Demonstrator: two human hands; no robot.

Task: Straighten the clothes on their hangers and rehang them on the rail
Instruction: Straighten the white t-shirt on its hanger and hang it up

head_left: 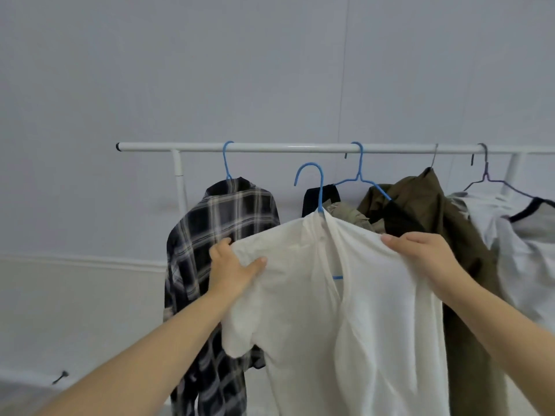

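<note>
Both hands hold the white shirt [345,310] on its blue hanger [313,187] just below the white rail [270,147], the hook not on it. The left hand [232,268] and the right hand [420,250] each close their fingers on one shoulder. A plaid shirt [216,235] hangs from the rail behind.

The rail [270,147] runs off the right edge, and the white shirt [345,310] (hem cropped below) hides its hanger's shoulders.

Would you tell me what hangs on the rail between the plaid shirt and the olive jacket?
In the head view, one blue hanger with a dark garment; the held white shirt isn't hooked on.
</note>
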